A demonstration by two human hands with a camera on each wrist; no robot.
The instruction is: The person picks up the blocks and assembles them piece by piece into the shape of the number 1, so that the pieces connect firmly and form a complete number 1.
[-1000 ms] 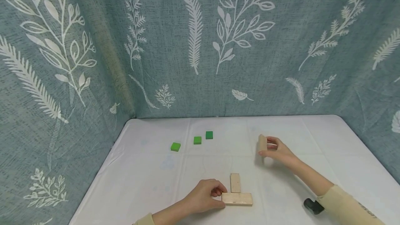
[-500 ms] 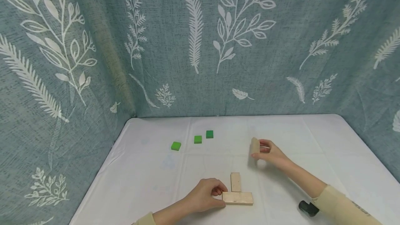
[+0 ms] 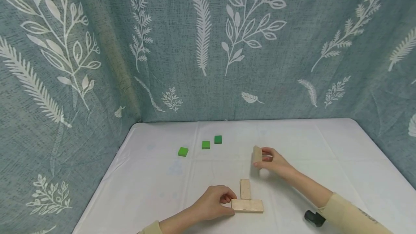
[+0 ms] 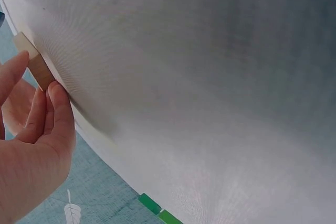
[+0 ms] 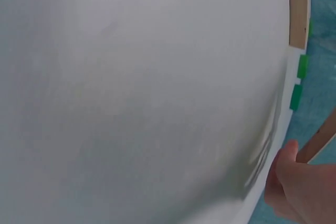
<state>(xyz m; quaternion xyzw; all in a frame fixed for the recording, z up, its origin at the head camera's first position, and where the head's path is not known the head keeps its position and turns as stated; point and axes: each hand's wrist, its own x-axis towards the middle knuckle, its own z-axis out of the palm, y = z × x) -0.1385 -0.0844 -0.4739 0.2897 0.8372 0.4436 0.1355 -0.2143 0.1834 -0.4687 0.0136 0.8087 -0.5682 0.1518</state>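
Observation:
In the head view my left hand [image 3: 214, 203] pinches the left end of a flat wooden block [image 3: 247, 206] that lies crosswise on the table. A second wooden block [image 3: 245, 189] stretches away from its far side, so the pair form an upside-down T. Farther back and to the right, my right hand [image 3: 275, 163] grips a third wooden block [image 3: 257, 155] between thumb and fingers, raised over the table with its shadow beneath. The left wrist view shows thumb and fingertips on the end of the crosswise block [image 4: 37, 64]. Only part of the right hand's block [image 5: 319, 139] shows in the right wrist view.
Three small green blocks, two lighter ones [image 3: 183, 151] [image 3: 206, 144] and a darker one [image 3: 218, 139], lie toward the back of the white-covered table [image 3: 146, 176]. A black device [image 3: 314, 218] sits at the right forearm. A patterned blue-green curtain [image 3: 208, 93] hangs behind the table.
My right hand has moved left and slightly nearer, carrying its wooden block toward the two on the table. The left hand and the blocks lying on the table have stayed put.

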